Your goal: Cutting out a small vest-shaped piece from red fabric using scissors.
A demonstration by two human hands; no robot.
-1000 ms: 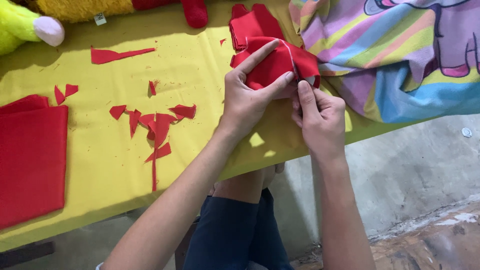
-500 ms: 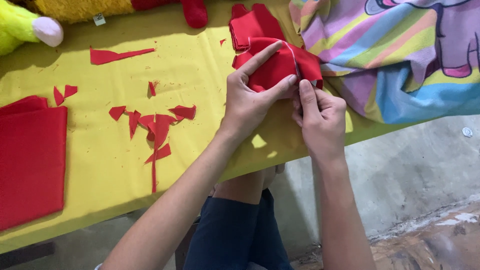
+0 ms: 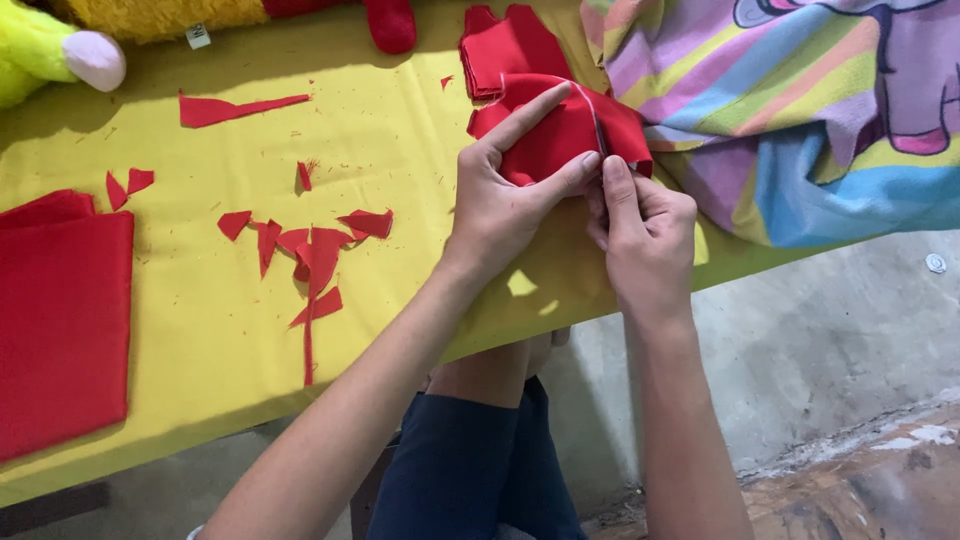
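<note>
Little has shifted since a second ago: both hands stay pinched on the red piece [image 3: 560,135].
Left hand [image 3: 500,205] fingers clamp it from 7 o'clock, right hand [image 3: 645,235] from 5; blanket [image 3: 800,110] at 3.

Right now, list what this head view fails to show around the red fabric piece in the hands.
- Red fabric piece: its near side is covered by the left hand and right hand.
- Any needle or thread at the right hand's grip: too small to tell.
- Plush toy: cut off by the top edge.
- Folded red cloth: cut off by the left edge.
</note>
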